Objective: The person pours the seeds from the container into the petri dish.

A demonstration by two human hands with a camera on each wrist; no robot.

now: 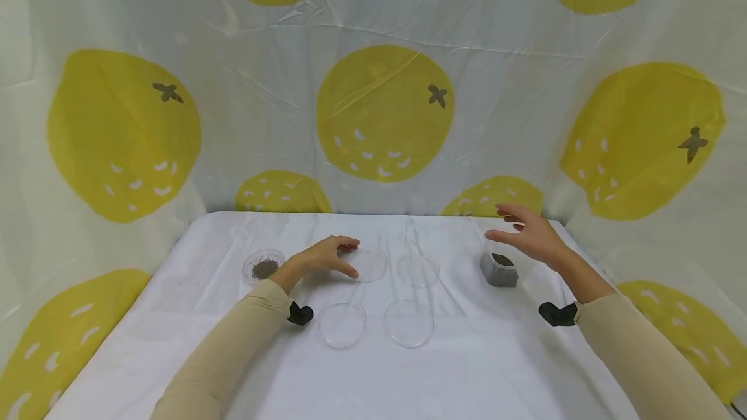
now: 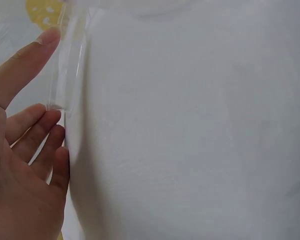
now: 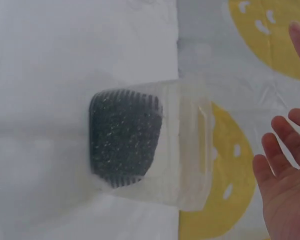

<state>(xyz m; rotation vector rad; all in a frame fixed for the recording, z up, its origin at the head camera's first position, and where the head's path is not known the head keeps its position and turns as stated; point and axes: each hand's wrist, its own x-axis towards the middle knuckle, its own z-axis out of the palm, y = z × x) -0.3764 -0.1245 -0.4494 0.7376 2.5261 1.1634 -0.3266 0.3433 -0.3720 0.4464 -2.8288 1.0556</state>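
My left hand (image 1: pixel 323 256) reaches to the left side of a clear petri dish (image 1: pixel 371 266), thumb spread apart from the fingers. In the left wrist view the dish's rim (image 2: pixel 70 65) lies beside the thumb and fingertips; whether they touch it I cannot tell. To the right, my right hand (image 1: pixel 533 235) hovers with nothing in it, above and beside a clear plastic container (image 1: pixel 498 271). Dark soil-like grains (image 3: pixel 124 137) partly fill that container, as the right wrist view shows; its fingers (image 3: pixel 280 145) stand apart from the wall.
Other clear petri dishes lie on the white-covered table (image 1: pixel 373 381): one back right (image 1: pixel 418 271), one front left (image 1: pixel 342 325), one front right (image 1: pixel 409 323). A dish with dark grains (image 1: pixel 264 268) sits left, by the left wrist. Behind hangs a lemon-print curtain (image 1: pixel 262 128).
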